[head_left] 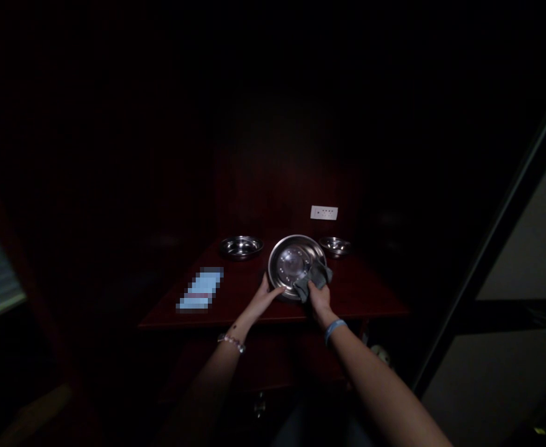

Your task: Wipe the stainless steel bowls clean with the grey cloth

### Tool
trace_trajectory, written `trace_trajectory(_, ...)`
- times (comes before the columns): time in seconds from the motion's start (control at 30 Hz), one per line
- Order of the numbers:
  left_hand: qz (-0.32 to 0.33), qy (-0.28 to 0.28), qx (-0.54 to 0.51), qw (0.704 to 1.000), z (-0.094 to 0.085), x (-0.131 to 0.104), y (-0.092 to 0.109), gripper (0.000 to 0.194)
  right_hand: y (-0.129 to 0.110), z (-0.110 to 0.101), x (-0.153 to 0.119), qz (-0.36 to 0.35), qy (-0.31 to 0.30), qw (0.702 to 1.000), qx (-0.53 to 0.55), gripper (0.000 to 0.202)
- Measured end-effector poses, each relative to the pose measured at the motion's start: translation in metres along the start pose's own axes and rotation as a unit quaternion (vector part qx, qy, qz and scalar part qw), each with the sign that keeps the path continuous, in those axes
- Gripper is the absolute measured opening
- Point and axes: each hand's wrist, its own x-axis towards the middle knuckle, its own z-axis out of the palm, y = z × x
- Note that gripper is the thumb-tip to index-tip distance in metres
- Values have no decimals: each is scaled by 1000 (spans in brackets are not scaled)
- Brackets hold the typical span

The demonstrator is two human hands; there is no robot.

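Observation:
A round stainless steel basin (292, 261) is tilted up, its shiny inside facing me, over the dark red shelf. My left hand (264, 299) grips its lower left rim, thumb on the inner side and the other fingers behind it. In my right hand (319, 300) is a bunched grey cloth (314, 280), pressed against the lower right of the basin's inside and rim. Part of the basin is hidden behind the cloth.
On the dark red shelf (247, 304), a steel bowl (242, 247) stands at the back left and a smaller one (335, 246) at the back right. A blurred bluish rectangle (201, 289) lies at left. A white socket (324, 213) is on the back wall.

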Motion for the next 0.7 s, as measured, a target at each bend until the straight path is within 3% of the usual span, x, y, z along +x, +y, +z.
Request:
trace_trajectory(0.27, -12, 49, -16, 999, -2, -4, 19, 43, -15, -23, 13, -78, 42, 993, -82, 27)
trace_trajectory(0.43, -11, 59, -2, 998, -4, -3, 15, 27, -24, -28, 7, -127, 41, 983, -124, 28)
trace_trajectory(0.53, -12, 65, -7, 998, -5, -1, 9, 27, -27, -25, 4, -132, 43, 982, -130, 30)
trace_trajectory(0.7, -7, 72, -23, 997, -1, 2, -3, 49, -26, -21, 1, -109, 53, 983, -137, 27)
